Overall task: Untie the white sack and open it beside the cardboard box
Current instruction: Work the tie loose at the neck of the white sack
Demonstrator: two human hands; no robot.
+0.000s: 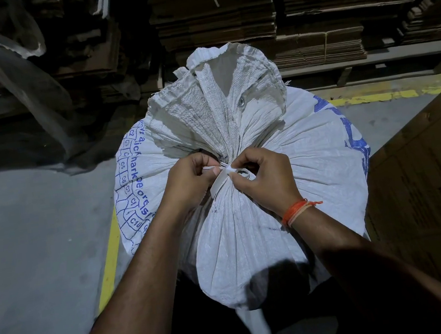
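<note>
A big white woven sack (pixel 310 161) with blue print stands upright in front of me, full and bulging. Its neck is gathered and bound by a white strip tie (pixel 222 179), with the crumpled mouth fanning out above. My left hand (pixel 188 182) pinches one end of the tie between thumb and fingers. My right hand (pixel 265 175), with an orange thread band at the wrist, pinches the knot loop on the other side. A large brown cardboard box (pixel 427 183) stands right beside the sack on the right.
Stacks of flattened cardboard (pixel 279 21) fill the shelves behind the sack. Clear plastic sheeting (pixel 7 68) hangs at the upper left. The grey concrete floor (pixel 29 245) carries yellow painted lines (pixel 110 261) on the left and behind.
</note>
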